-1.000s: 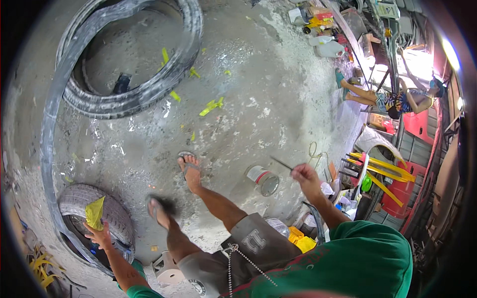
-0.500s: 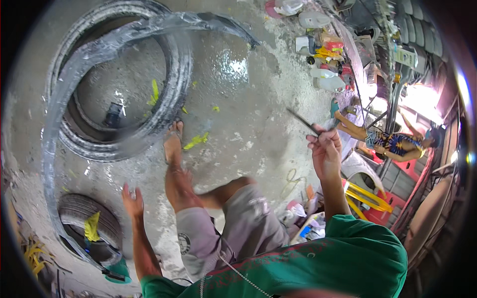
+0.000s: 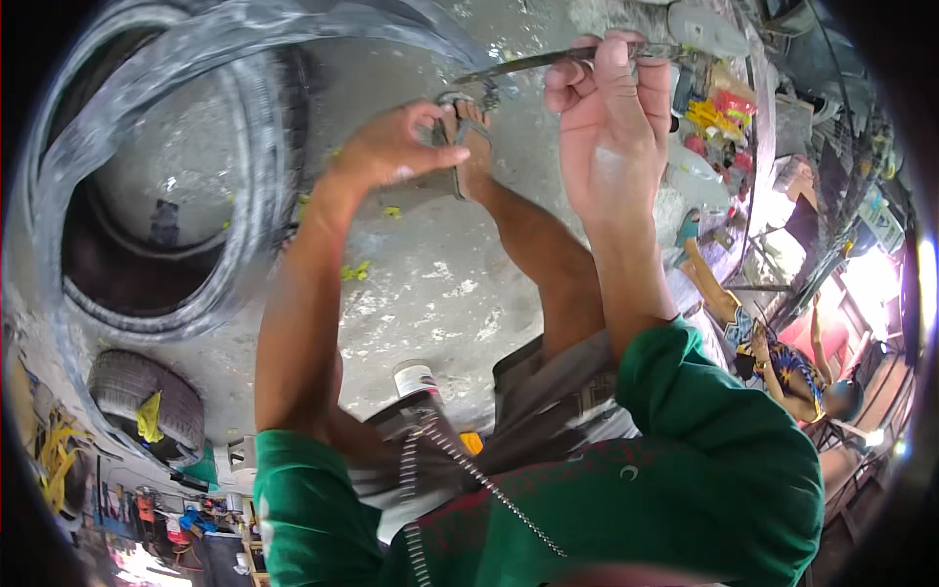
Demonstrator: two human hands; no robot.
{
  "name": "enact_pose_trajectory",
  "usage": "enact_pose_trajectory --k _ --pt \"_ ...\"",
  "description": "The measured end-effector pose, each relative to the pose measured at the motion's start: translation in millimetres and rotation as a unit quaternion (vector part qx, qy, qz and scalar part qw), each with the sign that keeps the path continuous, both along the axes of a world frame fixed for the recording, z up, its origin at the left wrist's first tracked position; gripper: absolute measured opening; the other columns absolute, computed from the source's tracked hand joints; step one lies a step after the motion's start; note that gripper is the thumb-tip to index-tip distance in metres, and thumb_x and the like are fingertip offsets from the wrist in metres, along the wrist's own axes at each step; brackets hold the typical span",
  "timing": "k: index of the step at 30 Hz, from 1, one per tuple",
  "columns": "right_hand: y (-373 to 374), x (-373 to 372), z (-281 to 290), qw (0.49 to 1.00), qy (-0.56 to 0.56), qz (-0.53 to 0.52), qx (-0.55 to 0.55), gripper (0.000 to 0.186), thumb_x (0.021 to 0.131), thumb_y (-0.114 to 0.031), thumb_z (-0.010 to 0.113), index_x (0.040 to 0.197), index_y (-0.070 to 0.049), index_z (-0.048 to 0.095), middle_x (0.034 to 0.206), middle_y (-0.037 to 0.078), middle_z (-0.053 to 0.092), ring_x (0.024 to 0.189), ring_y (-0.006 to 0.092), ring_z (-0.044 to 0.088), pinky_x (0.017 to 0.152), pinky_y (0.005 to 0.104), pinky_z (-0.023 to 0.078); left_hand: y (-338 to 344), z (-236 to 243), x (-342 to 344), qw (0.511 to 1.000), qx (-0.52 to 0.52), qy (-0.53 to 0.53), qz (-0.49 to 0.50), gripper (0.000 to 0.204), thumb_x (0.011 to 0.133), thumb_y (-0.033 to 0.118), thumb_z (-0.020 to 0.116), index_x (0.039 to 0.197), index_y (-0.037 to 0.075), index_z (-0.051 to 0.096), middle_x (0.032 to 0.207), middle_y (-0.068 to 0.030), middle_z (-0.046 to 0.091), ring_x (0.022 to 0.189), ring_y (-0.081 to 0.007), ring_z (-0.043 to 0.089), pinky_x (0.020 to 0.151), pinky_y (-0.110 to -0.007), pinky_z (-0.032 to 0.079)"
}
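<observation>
My right hand is closed round a thin dark knife, held up high with its narrow blade pointing left. My left hand is raised, thumb and fingers apart and curved, with nothing between them. Beyond it, the end of a long, shiny grey strip, like a flattened inner tube, reaches toward the knife tip; I cannot tell whether they touch. The strip curves left over a big tyre lying on its side, then runs down the left side. My sandalled foot shows behind the left hand.
A smaller tyre with a yellow scrap lies at lower left. A white can stands by my legs. Jugs and bags crowd the right side, where another person is. Wet concrete floor carries yellow scraps.
Both hands have risen and come closer together, the right carrying the knife. My view and stance have shifted, bringing the strip's end nearer my hands. The white can now shows.
</observation>
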State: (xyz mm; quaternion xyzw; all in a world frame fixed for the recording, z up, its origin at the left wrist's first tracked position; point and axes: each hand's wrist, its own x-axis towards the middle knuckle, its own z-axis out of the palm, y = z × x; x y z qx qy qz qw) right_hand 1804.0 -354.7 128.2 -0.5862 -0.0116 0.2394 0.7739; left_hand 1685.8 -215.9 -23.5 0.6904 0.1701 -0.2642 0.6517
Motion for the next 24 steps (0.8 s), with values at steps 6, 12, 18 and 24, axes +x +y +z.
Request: enact_pose_trajectory --k 6,12,18,24 --pt "11.5 68.3 -38.3 0.949 -0.226 0.067 -0.210 0.026 0.112 -0.026 0.041 0.120 0.000 0.040 0.106 0.024 0.066 0.089 0.0288 0.071 0.076 0.0385 0.057 -43.9 -106.8 41.5 0.981 -0.194 -0.022 0.007 0.064 0.076 0.043 0.089 0.119 0.001 0.067 0.103 -0.0089 0.071 0.099 -0.0190 0.066 0.087 -0.033 0.051" --pt "7.2 99.5 -29.5 0.924 -0.207 0.287 -0.147 0.029 0.108 -0.022 0.050 0.124 0.001 0.050 0.112 0.017 0.063 0.097 0.0243 0.063 0.080 0.0356 0.050 -59.1 -146.2 22.0 0.949 -0.267 -0.151 0.077 0.058 0.076 0.039 0.091 0.114 0.003 0.068 0.101 -0.0046 0.071 0.086 -0.0113 0.060 0.075 -0.030 0.048" --pt "-26.1 67.2 -25.1 0.865 -0.261 0.371 -0.217 0.044 0.103 -0.015 0.051 0.145 -0.004 0.042 0.113 0.012 0.045 0.095 0.0232 0.048 0.085 0.0364 0.042 -42.0 -143.2 10.1 0.931 -0.275 -0.231 0.059 0.042 0.087 0.017 0.084 0.122 0.006 0.063 0.104 -0.0027 0.069 0.100 -0.0136 0.065 0.097 -0.032 0.048" --pt "-62.3 32.7 -3.0 0.792 -0.389 0.383 -0.275 0.040 0.102 -0.016 0.061 0.138 -0.014 0.045 0.122 0.026 0.060 0.109 0.0350 0.060 0.096 0.0493 0.050 -64.4 -127.7 23.7 0.854 -0.412 -0.229 0.219 0.038 0.095 0.020 0.076 0.125 0.004 0.059 0.116 -0.0070 0.064 0.107 -0.0164 0.063 0.094 -0.033 0.051"
